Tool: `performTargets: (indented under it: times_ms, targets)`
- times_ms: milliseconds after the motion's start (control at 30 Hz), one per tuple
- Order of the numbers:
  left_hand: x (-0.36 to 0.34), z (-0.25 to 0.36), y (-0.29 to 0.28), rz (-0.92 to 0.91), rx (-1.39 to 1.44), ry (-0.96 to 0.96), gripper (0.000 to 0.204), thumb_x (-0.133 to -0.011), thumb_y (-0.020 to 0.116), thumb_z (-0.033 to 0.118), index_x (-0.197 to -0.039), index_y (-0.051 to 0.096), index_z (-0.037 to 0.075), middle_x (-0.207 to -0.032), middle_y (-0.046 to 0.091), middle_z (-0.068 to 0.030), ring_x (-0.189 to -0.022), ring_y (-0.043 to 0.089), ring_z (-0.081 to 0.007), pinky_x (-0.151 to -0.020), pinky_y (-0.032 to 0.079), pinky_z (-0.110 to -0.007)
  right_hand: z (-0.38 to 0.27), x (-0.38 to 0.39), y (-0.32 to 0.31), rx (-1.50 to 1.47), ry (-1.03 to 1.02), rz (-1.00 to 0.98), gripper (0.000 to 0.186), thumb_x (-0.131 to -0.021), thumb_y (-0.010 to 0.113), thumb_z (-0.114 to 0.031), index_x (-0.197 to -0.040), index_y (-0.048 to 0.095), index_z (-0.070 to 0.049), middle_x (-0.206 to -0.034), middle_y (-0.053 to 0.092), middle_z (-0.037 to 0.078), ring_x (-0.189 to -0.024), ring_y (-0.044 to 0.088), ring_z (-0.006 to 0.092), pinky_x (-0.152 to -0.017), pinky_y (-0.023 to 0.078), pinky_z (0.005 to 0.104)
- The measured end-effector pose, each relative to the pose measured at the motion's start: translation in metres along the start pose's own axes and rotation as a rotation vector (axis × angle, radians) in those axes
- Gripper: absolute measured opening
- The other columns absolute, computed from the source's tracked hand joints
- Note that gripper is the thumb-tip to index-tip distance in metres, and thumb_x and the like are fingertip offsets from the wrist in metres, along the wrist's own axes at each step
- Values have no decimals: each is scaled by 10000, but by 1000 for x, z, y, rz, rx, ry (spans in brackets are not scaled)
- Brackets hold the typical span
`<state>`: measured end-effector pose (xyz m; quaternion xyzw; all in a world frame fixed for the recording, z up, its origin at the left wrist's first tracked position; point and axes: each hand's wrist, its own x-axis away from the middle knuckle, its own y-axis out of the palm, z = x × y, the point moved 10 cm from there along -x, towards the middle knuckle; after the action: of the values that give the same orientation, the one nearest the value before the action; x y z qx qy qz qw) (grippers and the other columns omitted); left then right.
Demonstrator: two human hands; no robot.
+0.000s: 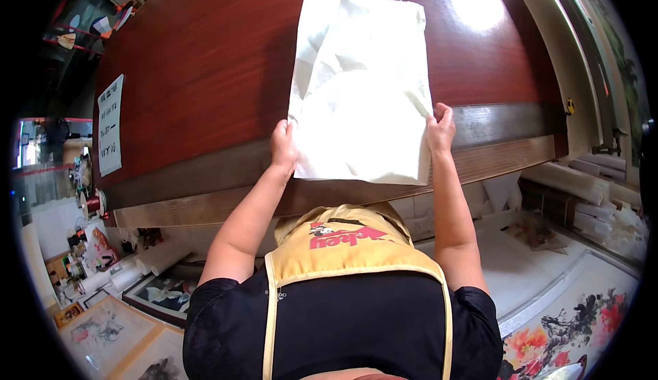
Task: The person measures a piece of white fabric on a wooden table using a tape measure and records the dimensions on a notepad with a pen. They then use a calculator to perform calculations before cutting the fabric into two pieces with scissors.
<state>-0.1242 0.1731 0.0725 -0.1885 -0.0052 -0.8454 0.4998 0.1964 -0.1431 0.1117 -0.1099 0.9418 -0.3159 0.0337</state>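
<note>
A large, creased white sheet of paper is stretched between my two hands, over the near part of a dark red table. My left hand grips its left edge, low down. My right hand pinches the right edge at about the same height, thumb and fingers closed on it. The sheet's far edge is ragged, with a torn-looking strip sticking up. Its lower edge hangs just past the table's near side, in front of my yellow apron.
A small sheet with black brush writing lies at the table's left edge. Rolled paper is stacked at the right, below the tabletop. Flower paintings lie at lower right, and framed pictures at lower left.
</note>
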Motion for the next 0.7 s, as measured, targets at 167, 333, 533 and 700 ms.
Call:
performTargets:
  times_ms: [167, 333, 533, 700]
  targets:
    - [18, -41, 6, -141, 270, -131, 178, -1018, 511, 158, -877, 558, 59, -797, 528, 25, -709, 439, -58, -636, 416, -267, -97, 31, 32, 225, -265, -220, 521, -905, 702, -186, -1346, 476, -25, -1257, 528, 203, -1244, 496, 343, -1021, 464, 447]
    - [34, -30, 20, -237, 474, -232, 109, -977, 525, 79, -1046, 587, 22, -949, 646, -47, -822, 609, -130, -762, 527, -311, -110, 102, 97, 389, -142, -545, 990, -844, 759, -440, -1557, 172, -82, -1505, 225, 337, -1395, 326, 470, -1108, 390, 508]
    - [35, -37, 21, -337, 497, -234, 230, -899, 608, -26, -1127, 587, -4, -1051, 692, -113, -900, 694, -205, -818, 582, -367, -115, 105, 100, 128, -294, -416, 780, -760, 581, 75, -1481, 346, -107, -1449, 364, 261, -1261, 493, 408, -992, 486, 415]
    - [41, -36, 26, -389, 520, -324, 275, -878, 638, -43, -1146, 586, -9, -1059, 693, -125, -909, 701, -228, -823, 588, -385, -119, 107, 118, -459, -59, -702, 563, -799, 485, 70, -1348, 515, -50, -1267, 581, 133, -1151, 564, 232, -972, 457, 326]
